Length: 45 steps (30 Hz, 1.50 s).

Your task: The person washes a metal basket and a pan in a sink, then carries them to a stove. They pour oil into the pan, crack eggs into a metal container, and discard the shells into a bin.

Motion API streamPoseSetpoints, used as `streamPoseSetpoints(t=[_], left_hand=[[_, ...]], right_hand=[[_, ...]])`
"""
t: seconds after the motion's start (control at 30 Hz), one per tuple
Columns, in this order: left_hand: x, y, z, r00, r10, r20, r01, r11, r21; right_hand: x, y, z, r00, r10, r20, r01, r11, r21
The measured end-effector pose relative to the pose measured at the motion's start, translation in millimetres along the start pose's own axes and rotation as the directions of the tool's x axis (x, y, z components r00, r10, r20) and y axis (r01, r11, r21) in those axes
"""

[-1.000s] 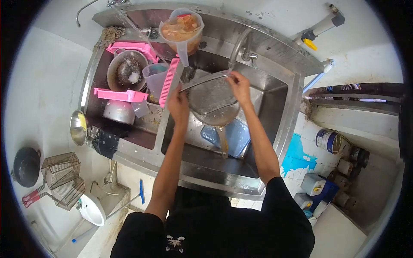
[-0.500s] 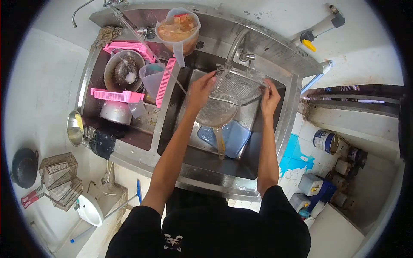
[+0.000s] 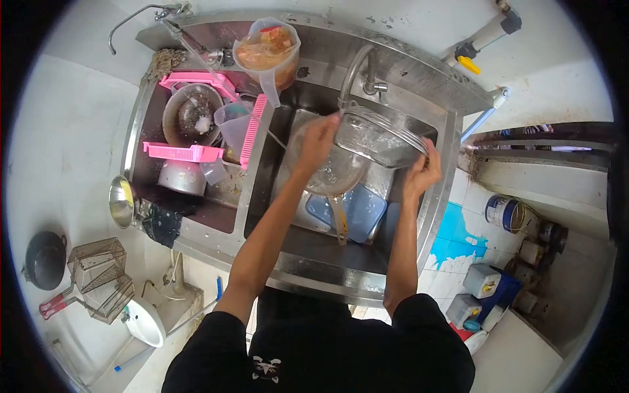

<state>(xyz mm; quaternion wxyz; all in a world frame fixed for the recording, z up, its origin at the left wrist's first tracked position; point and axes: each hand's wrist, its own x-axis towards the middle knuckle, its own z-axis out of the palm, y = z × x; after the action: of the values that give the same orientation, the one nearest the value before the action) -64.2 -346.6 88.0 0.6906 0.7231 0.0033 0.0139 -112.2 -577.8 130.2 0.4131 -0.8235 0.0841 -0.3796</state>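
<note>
My left hand point(image 3: 318, 141) grips the left end of a rectangular wire mesh basket point(image 3: 383, 139), and my right hand point(image 3: 422, 171) is closed on its right end. The basket is tilted under the curved tap point(image 3: 354, 73), over the right sink basin, and looks wet and slightly blurred. Below it lies a round, long-handled pan or strainer point(image 3: 334, 173), partly covered by my left hand and the basket. Beside its handle rests a blue rectangular plastic lid or tray point(image 3: 360, 213).
The left basin point(image 3: 209, 213) holds pink plastic baskets point(image 3: 183, 152), a dirty pot point(image 3: 191, 114) and a clear jug point(image 3: 234, 124). A food-filled measuring jug point(image 3: 267, 56) stands behind the divider. A steel bowl point(image 3: 121, 202) sits at the left edge. Wire fry baskets point(image 3: 99, 275) hang left.
The wire basket has shifted slightly right and tilted, its right end swinging toward me. Both hands have moved right with it, still gripping its ends.
</note>
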Motion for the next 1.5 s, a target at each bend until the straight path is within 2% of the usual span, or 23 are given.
streamPoseSetpoints(t=[0.03,0.13,0.2,0.27,0.33,0.4,0.43,0.47,0.57,0.63,0.67,0.77,0.8,0.87,0.97,1.0,1.1,1.2,1.23,1.33,1.37,1.47,1.5], left_hand=[[-4,5,3,1.000,0.024,0.014,-0.024,1.000,0.001],[-1,9,-1,0.992,-0.090,0.083,0.087,0.995,0.039],[-1,25,-2,0.969,-0.173,0.179,0.148,0.978,0.145],[2,26,-7,0.982,-0.129,0.138,0.112,0.986,0.123],[3,12,-10,0.999,0.033,-0.034,-0.034,0.999,-0.032],[3,2,-17,0.997,-0.028,-0.066,0.018,0.988,-0.154],[5,-1,-22,0.995,-0.059,-0.084,0.040,0.977,-0.209],[-1,1,-21,0.997,-0.021,-0.074,0.010,0.991,-0.135],[-23,9,-27,0.994,0.048,-0.094,-0.042,0.997,0.061],[-27,9,-31,0.984,0.031,-0.175,-0.010,0.993,0.120],[-26,6,-35,0.981,-0.002,-0.194,0.009,0.999,0.035],[-23,1,-54,0.977,-0.101,-0.187,0.071,0.984,-0.160],[-29,6,-54,0.970,-0.048,-0.238,0.034,0.997,-0.065],[-39,17,-56,0.944,0.071,-0.323,-0.027,0.990,0.140],[-47,-11,-81,0.840,-0.082,-0.536,-0.009,0.986,-0.165],[-49,-4,-79,0.846,-0.075,-0.528,0.001,0.990,-0.139],[-68,12,-82,0.865,-0.014,-0.501,0.028,0.999,0.020],[-77,21,-74,0.942,-0.032,-0.334,0.057,0.996,0.066],[-77,7,-78,0.923,-0.039,-0.383,0.043,0.999,0.003],[-78,-14,-98,0.785,-0.096,-0.612,-0.026,0.982,-0.188],[-85,-5,-101,0.794,-0.060,-0.605,-0.044,0.987,-0.155],[-109,16,-95,0.860,-0.041,-0.508,0.109,0.989,0.104],[-110,8,-90,0.855,0.016,-0.518,0.065,0.988,0.138]], right_hand=[[-4,2,-2,1.000,0.002,-0.005,-0.002,1.000,0.013],[-14,5,-7,0.995,-0.094,0.045,0.095,0.995,-0.042],[-12,7,-2,0.995,-0.102,0.004,0.102,0.994,-0.039],[-13,5,3,0.995,-0.095,-0.039,0.094,0.995,-0.037],[-18,0,15,0.989,-0.130,0.073,0.133,0.990,-0.039],[-16,-4,27,0.988,-0.093,0.126,0.084,0.994,0.072],[-7,-5,27,0.992,-0.062,0.113,0.060,0.998,0.028],[-2,-4,26,0.995,-0.029,0.100,0.031,0.999,-0.011],[-4,1,29,0.995,0.063,0.074,-0.070,0.993,0.097],[-15,2,41,0.984,-0.040,0.175,0.023,0.995,0.099],[-21,0,45,0.971,-0.089,0.222,0.069,0.993,0.095],[-16,-10,62,0.963,-0.011,0.271,-0.035,0.986,0.166],[-12,-12,68,0.963,0.035,0.266,-0.085,0.980,0.179],[-16,-25,84,0.945,-0.046,0.324,-0.043,0.964,0.263],[-24,-54,102,0.884,-0.138,0.446,0.003,0.957,0.290],[-23,-59,109,0.856,-0.165,0.490,0.018,0.957,0.290],[-16,-35,121,0.915,-0.091,0.392,-0.037,0.951,0.307],[1,-33,111,0.905,0.026,0.424,-0.185,0.923,0.338],[-5,-31,115,0.905,-0.047,0.422,-0.106,0.937,0.331],[-9,-68,115,0.767,-0.289,0.573,0.047,0.915,0.400],[-7,-75,117,0.723,-0.245,0.646,0.004,0.936,0.352],[6,-61,118,0.718,-0.097,0.689,-0.068,0.976,0.209],[3,-59,123,0.747,-0.031,0.664,-0.028,0.997,0.078]])
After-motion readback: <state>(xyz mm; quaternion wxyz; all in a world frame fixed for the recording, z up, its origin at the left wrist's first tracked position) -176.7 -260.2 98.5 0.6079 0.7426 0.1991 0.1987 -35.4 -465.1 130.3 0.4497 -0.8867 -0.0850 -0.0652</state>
